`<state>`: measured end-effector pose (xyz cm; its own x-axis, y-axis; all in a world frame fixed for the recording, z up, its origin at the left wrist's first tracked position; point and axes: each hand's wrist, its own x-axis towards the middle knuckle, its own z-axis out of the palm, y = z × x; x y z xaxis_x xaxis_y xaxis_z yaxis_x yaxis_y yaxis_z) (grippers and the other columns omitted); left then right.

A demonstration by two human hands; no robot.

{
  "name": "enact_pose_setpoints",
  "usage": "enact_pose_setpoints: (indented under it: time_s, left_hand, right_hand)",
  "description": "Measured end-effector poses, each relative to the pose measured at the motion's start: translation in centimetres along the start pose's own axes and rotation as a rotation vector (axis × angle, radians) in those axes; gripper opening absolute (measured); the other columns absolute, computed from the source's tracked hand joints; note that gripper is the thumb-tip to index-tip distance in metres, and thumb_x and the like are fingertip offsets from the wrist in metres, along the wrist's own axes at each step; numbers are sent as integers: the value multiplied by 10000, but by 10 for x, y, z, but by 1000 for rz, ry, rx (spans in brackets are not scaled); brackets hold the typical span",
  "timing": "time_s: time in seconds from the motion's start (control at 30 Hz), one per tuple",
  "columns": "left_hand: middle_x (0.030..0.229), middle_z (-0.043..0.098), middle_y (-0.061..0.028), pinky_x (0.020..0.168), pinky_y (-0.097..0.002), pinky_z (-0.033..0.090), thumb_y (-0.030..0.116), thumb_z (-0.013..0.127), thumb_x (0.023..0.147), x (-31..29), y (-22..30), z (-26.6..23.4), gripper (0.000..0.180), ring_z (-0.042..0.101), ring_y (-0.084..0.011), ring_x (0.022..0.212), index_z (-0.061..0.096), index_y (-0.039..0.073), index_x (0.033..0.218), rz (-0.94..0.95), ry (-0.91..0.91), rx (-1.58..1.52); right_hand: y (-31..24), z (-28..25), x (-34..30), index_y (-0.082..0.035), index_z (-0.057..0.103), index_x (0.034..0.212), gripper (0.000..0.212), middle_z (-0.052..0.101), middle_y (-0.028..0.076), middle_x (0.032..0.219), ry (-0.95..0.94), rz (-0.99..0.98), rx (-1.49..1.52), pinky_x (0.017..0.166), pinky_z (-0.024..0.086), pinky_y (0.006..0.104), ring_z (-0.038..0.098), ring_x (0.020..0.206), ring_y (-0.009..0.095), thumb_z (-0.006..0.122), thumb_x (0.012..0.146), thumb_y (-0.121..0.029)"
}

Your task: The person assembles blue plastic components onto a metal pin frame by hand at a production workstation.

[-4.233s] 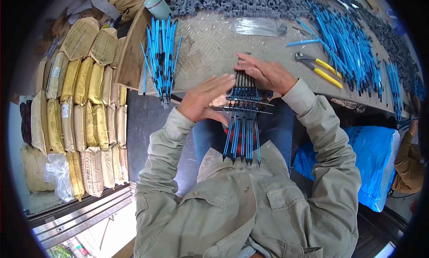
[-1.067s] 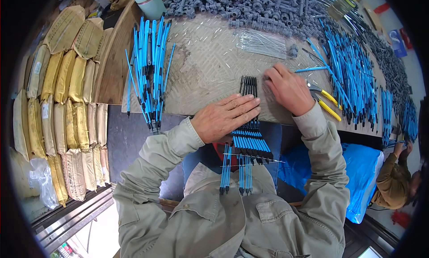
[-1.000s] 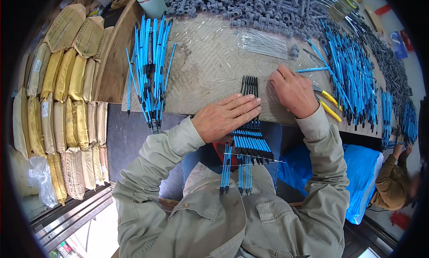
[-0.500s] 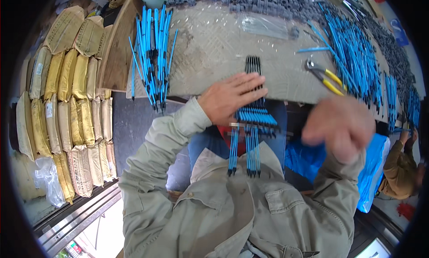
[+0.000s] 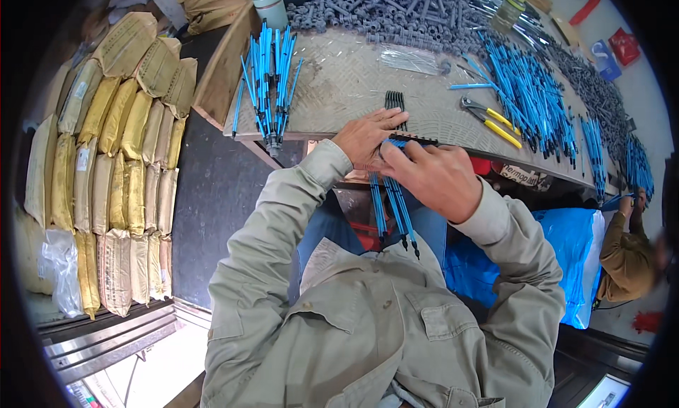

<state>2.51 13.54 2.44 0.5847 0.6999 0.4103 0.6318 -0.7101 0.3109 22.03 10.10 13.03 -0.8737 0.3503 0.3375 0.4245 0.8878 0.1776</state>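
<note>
At the table's near edge, a crossed bundle of thin blue rods with black ends lies under my hands, several of its rods hanging down toward my lap. My left hand rests flat over the bundle with fingers stretched out, pressing near the dark far ends. Its thumb is hidden. My right hand is closed at the near side, with curled fingers gripping the crosswise rods just beside the left hand. The fingers cover much of where the rods cross.
Pliers with yellow handles lie to the right. Loose blue rods form a pile beyond them, and a smaller bunch is at the left. Grey plastic pieces heap along the back. Wrapped packages stack at far left; another person sits right.
My right hand has come in from the right, where it was raised and blurred, and now grips the rods beside my left hand. The view has shifted, and the hanging rods now slant rightward.
</note>
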Motion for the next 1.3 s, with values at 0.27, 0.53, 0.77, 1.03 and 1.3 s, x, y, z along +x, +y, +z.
enact_pose_setpoints:
  time_s: [0.27, 0.53, 0.77, 1.03, 1.3]
  left_hand:
    - [1366, 407, -101, 1034, -403, 335, 400, 713, 672, 4, 12, 1, 723, 397, -308, 1239, 462, 131, 1295, -80, 99, -49]
    - [1301, 471, -138, 1002, -402, 366, 437, 701, 700, 7, 10, 5, 709, 454, -314, 1186, 474, 86, 1274, -208, 133, -60]
    - [1263, 501, -137, 997, -413, 364, 419, 693, 716, 12, 15, -3, 645, 457, -318, 1183, 508, 77, 1230, -166, 66, -125]
    - [1111, 574, -138, 893, -366, 450, 245, 727, 737, 16, 31, -22, 490, 527, -277, 1102, 542, 42, 1143, -313, -3, -203]
    - [1016, 588, -14, 812, -298, 476, 135, 730, 753, 53, 87, -31, 456, 534, -126, 1008, 524, 18, 1143, -313, 18, -994]
  right_hand:
    - [9, -8, 1, -105, 545, 852, 135, 507, 24, 684, 206, -45, 83, 481, 436, 306, 570, 559, 190, 625, 758, -160]
    - [26, 3, -30, -46, 510, 1094, 517, 599, 103, 914, 559, 169, 361, 734, 477, 309, 606, 836, 229, 749, 651, -163]
    - [44, 100, -32, -8, 331, 1325, 826, 567, 105, 1156, 348, 339, 1306, 958, 387, 330, 524, 1106, 210, 786, 657, -176]
    - [24, 98, 5, 23, 574, 1096, 337, 652, 80, 937, 286, 439, 1824, 757, 498, 280, 610, 849, 129, 668, 789, -81]
    - [41, -26, -9, 57, 583, 1047, 243, 664, 114, 920, 515, 432, 1740, 714, 520, 290, 626, 816, 149, 600, 842, -73]
